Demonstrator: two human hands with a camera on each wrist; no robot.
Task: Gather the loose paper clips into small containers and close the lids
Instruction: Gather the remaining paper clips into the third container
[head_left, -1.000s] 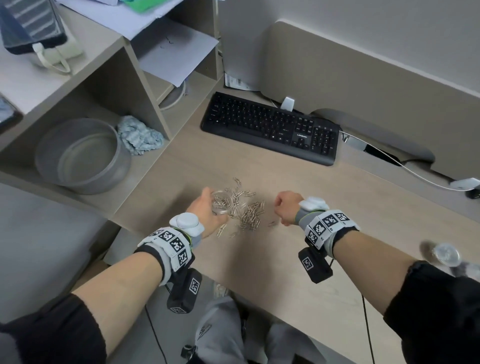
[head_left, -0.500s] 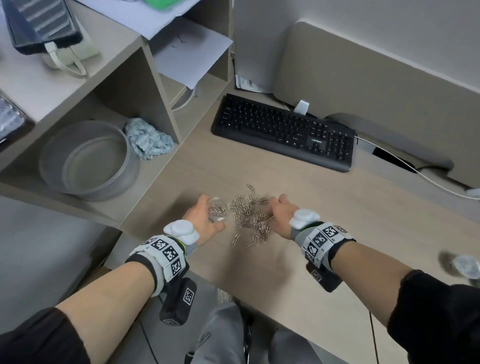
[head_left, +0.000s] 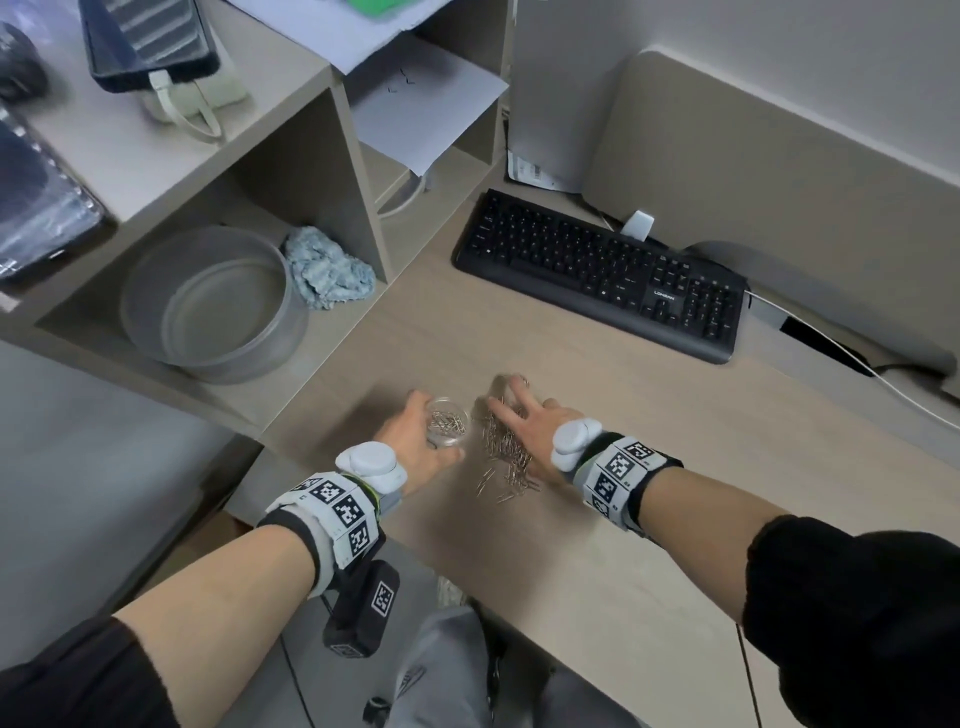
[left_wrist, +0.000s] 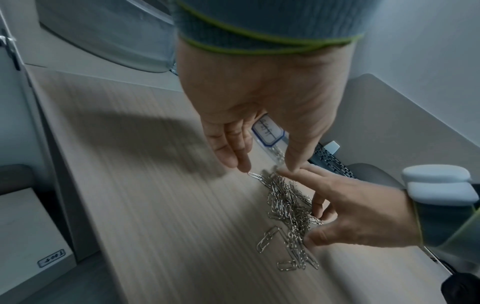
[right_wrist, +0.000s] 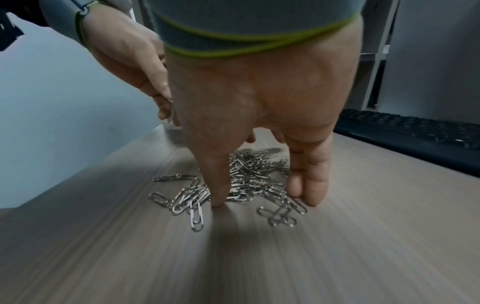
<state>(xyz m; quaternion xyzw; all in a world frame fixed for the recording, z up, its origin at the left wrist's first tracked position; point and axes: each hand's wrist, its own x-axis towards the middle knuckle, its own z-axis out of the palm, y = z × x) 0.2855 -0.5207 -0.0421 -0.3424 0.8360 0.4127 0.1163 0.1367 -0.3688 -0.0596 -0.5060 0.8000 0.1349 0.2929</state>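
Observation:
A pile of silver paper clips (head_left: 501, 447) (left_wrist: 288, 207) (right_wrist: 246, 174) lies on the desk. My left hand (head_left: 415, 431) (left_wrist: 259, 115) holds a small clear round container (head_left: 448, 422) (left_wrist: 272, 144) just left of the pile; it has a white label and several clips inside. My right hand (head_left: 524, 421) (right_wrist: 254, 123) is spread over the pile, thumb (right_wrist: 218, 193) and fingertips (right_wrist: 309, 189) touching the desk on either side of the clips. No lid is visible.
A black keyboard (head_left: 602, 270) lies at the back of the desk. Left shelves hold a grey round tub (head_left: 218, 306), a blue cloth (head_left: 327, 273) and papers (head_left: 415, 109). A white cable (head_left: 857, 364) runs at the right. The desk edge (head_left: 519, 623) is near my body.
My right hand went from a fist right of the pile to spread fingers over the clips. The left hand kept holding the container beside the pile.

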